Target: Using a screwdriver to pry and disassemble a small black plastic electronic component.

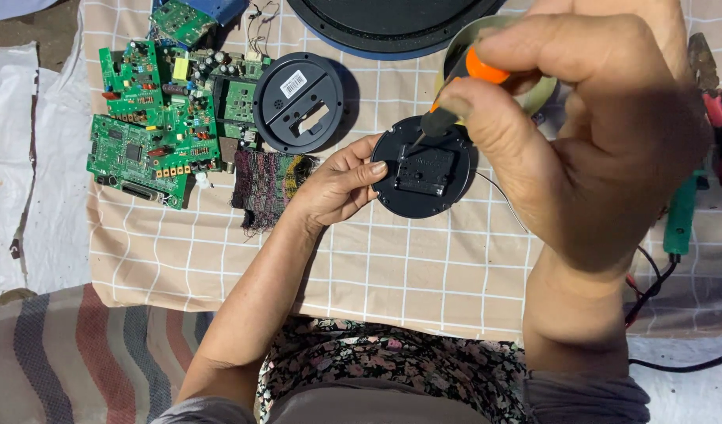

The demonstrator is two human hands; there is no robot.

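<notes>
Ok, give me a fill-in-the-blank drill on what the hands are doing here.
1. The right hand holds a screwdriver with an ___ handle.
2. The left hand steadies a round ___ disc.
3. The green circuit boards lie on a ___ cloth.

Missing words: orange; black; checked

Single head-worn view, steeply downward, close over the checked cloth (392, 275).

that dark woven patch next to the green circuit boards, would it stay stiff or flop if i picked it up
The woven patch would probably flop: its lower edge is frayed into loose threads and it lies flat on the checked cloth. It looks thin, so likely light. Pushed, it would more likely bunch up than slide.
</notes>
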